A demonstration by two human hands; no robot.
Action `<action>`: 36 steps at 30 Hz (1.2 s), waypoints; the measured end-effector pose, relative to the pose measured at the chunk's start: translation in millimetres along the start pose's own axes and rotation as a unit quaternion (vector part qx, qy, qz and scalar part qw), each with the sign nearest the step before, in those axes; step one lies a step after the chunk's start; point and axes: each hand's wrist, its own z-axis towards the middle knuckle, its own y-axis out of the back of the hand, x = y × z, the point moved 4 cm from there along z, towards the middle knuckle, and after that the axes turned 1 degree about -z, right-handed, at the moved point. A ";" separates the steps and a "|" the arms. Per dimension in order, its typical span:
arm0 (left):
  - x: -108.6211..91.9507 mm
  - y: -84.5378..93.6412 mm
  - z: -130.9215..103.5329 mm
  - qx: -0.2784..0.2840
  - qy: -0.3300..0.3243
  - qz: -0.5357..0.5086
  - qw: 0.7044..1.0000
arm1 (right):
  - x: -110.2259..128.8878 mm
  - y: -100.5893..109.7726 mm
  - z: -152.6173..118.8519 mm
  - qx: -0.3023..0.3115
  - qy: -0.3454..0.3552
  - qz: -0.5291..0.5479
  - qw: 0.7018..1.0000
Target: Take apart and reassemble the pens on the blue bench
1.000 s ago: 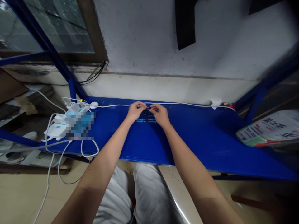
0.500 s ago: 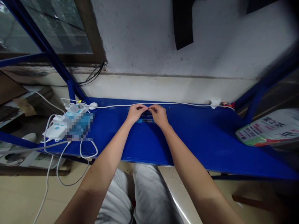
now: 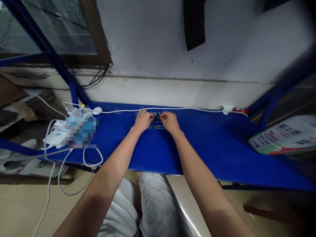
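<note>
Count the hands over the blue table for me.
2. The left hand is at the left end of the slim items, the right hand at their right end. No other hand shows.

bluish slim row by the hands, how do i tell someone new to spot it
On the blue tabletop, find the left hand and right hand near the back. The slim bluish row lies there, nearer the person than the darker slim pieces between the fingertips.

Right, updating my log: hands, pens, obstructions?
Left hand, right hand at pens; grips unclear. Pens above blue surface. White cable behind, seemingly not obstructing.
</note>
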 end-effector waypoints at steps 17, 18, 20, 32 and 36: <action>5.0 14.8 -20.4 -0.075 -0.012 -0.190 0.979 | 12.4 1.8 -2.8 0.008 0.020 0.066 0.998; 4.9 15.1 -20.9 -0.081 -0.009 -0.204 0.975 | 12.4 1.9 -3.0 0.007 0.018 0.072 0.997; 4.2 15.0 -21.7 -0.088 -0.003 -0.234 0.968 | 12.3 1.5 -3.4 0.006 0.015 0.084 0.996; -4.3 18.3 -25.8 -0.104 -0.037 -0.224 0.968 | 4.3 9.3 -3.3 0.014 -0.002 0.073 0.997; -3.6 14.4 -27.4 -0.053 -0.023 -0.171 0.984 | -11.2 24.6 -6.9 -0.035 -0.070 -0.021 0.997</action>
